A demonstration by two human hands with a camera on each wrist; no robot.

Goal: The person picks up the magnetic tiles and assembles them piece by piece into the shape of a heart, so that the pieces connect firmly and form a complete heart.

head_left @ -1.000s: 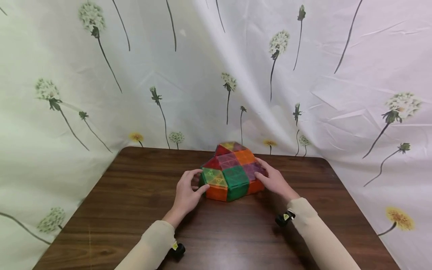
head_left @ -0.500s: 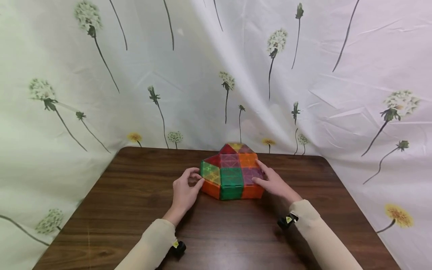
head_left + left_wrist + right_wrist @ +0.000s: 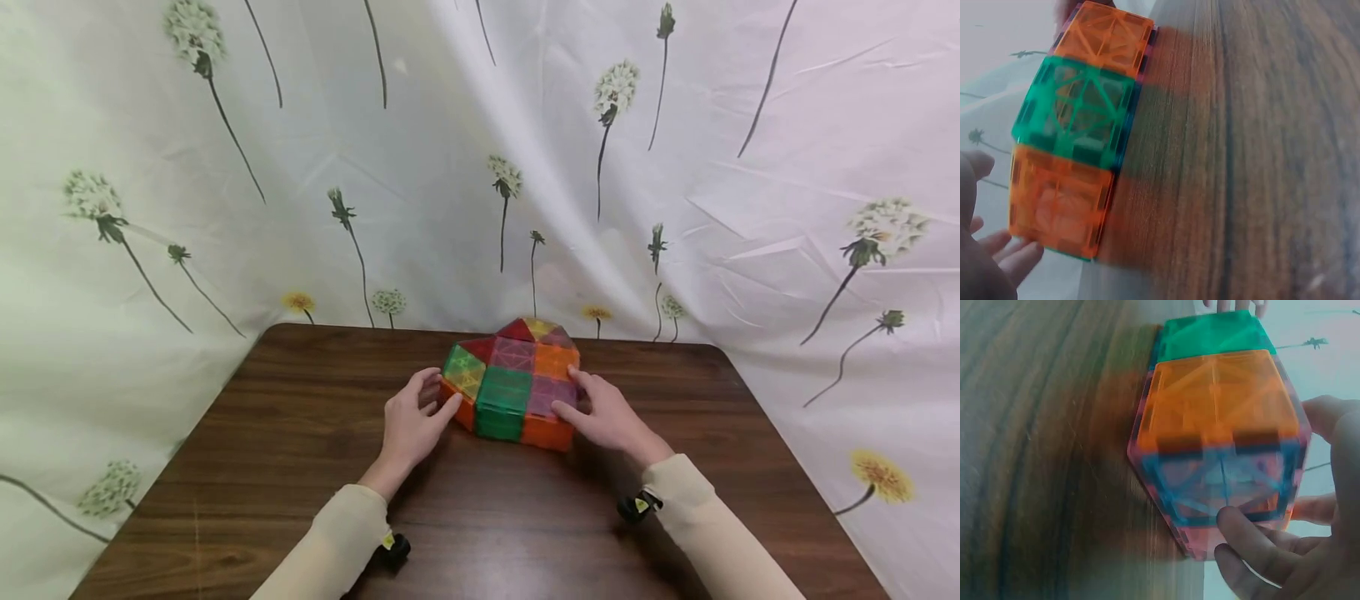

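Note:
A box-like structure of translucent magnetic tiles (image 3: pixel 512 354) sits on the wooden table in the head view. Its top mixes red, purple, yellow, orange and green, and the near side shows orange and green tiles. On its left, my left hand (image 3: pixel 408 425) has fingertips at the left end, thumb beside the orange front tile (image 3: pixel 1060 206). In the left wrist view the thumb stands apart from the tiles. At the other side my right hand (image 3: pixel 607 412) holds the right corner, thumb over the purple top tile. The right wrist view shows fingertips on a blue-edged side tile (image 3: pixel 1222 484).
The brown wooden table (image 3: pixel 300 500) spreads around the structure, with its far edge close behind it. A white curtain (image 3: pixel 450 167) printed with dandelions hangs behind and beside the table. Both wrists carry small black cameras (image 3: pixel 637 506).
The tile structure has turned clockwise on the table: its near side swung left and its far end right. Both hands stay at its sides, the right thumb shifting slightly left with it.

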